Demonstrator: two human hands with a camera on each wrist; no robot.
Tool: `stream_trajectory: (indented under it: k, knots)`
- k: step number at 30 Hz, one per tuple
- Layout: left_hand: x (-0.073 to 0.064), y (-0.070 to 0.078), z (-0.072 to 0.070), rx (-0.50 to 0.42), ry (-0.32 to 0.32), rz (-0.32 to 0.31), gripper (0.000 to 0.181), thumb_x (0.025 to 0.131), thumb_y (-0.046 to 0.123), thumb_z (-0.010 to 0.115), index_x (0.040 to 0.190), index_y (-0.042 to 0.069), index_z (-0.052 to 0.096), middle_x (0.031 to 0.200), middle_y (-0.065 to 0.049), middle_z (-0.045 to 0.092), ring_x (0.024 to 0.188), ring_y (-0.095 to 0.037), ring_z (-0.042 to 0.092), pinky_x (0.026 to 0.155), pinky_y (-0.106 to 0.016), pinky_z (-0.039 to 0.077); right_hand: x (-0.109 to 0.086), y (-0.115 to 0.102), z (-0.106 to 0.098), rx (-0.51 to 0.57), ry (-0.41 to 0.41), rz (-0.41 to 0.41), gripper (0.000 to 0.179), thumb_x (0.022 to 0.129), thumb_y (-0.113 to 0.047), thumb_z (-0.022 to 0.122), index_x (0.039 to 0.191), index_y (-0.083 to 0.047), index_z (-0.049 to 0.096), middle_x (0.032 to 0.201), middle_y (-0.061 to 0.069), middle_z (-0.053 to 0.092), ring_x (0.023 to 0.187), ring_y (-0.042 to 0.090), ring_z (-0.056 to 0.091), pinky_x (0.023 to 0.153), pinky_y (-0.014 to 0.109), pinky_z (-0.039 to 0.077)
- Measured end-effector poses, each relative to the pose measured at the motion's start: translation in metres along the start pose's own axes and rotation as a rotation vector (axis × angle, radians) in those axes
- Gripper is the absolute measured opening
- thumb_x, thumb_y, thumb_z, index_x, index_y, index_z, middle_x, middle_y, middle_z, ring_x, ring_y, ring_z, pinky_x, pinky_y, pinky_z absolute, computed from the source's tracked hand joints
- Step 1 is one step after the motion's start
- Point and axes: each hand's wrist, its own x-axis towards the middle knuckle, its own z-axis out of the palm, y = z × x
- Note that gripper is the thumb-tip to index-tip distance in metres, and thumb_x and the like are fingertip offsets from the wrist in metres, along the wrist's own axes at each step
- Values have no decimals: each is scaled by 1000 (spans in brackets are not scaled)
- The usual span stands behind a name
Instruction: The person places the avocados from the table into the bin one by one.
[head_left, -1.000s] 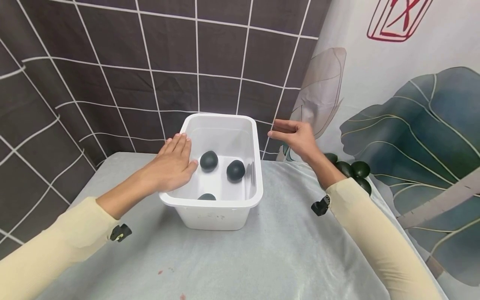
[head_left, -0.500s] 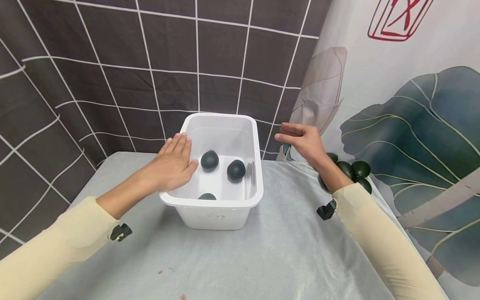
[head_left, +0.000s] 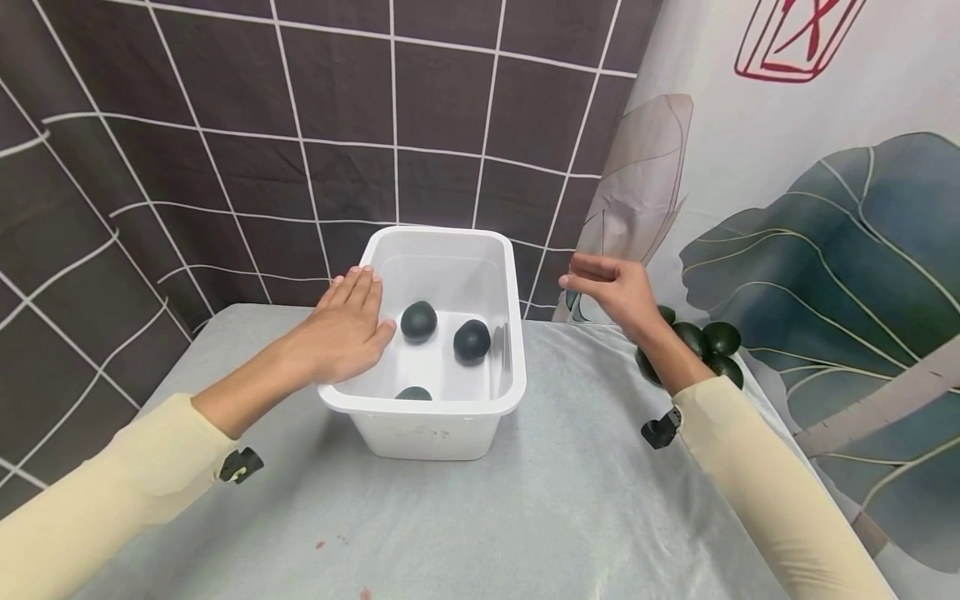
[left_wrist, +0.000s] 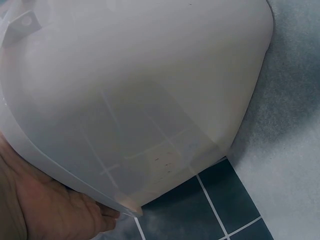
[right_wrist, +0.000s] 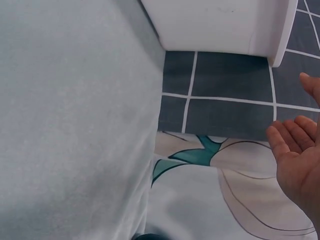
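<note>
A white plastic tub stands on the cloth-covered table, with three dark avocados inside: one avocado at the left, another at the right, and a third partly hidden behind the front rim. My left hand rests with straight fingers on the tub's left rim; the left wrist view shows that hand against the rim from below. To the right of the tub my right hand hovers in the air, fingers loosely bent and holding nothing. The right wrist view shows its bare palm.
Several more avocados lie piled at the table's right edge, partly hidden behind my right forearm. A grey cloth covers the table. Behind it hangs a dark grid-patterned curtain, and a leaf-printed curtain hangs on the right.
My right hand has moved right and slightly down, away from the tub and closer to the avocado pile. The left hand and the tub stay put.
</note>
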Motion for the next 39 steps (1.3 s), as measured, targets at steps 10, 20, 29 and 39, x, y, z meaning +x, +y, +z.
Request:
stream_trajectory:
  k: [10, 20, 29, 39]
  knots:
    - [1, -2, 1, 6, 4, 5, 79, 118, 37, 30, 174, -16, 9, 186, -36, 0, 176, -53, -3, 144, -66, 0, -3, 5, -6, -19, -18, 22, 68, 100, -40, 89, 158, -11, 67, 158, 11, 71, 146, 24, 69, 118, 32, 56]
    - [0, -3, 2, 1, 9, 7, 80, 118, 38, 29, 173, -17, 10, 186, -37, 1, 176, -54, -2, 144, -67, 1, -12, 10, -14, -36, -10, 56, 72, 99, -43, 89, 160, -12, 65, 160, 8, 69, 151, 24, 66, 109, 17, 54]
    - [0, -4, 2, -9, 20, 7, 79, 118, 36, 31, 173, -17, 10, 186, -36, 1, 176, -53, -2, 144, -66, 1, -20, 20, -21, -54, -15, 48, 70, 102, -43, 85, 161, -11, 64, 160, 11, 69, 150, 24, 66, 100, 9, 52]
    - [0, -3, 1, -22, 7, 9, 79, 118, 36, 30, 174, -16, 8, 186, -36, -2, 176, -52, -5, 144, -65, 0, -27, 26, -24, -61, 33, 77, 71, 99, -48, 89, 157, -13, 69, 156, 10, 72, 138, 7, 72, 98, 9, 53]
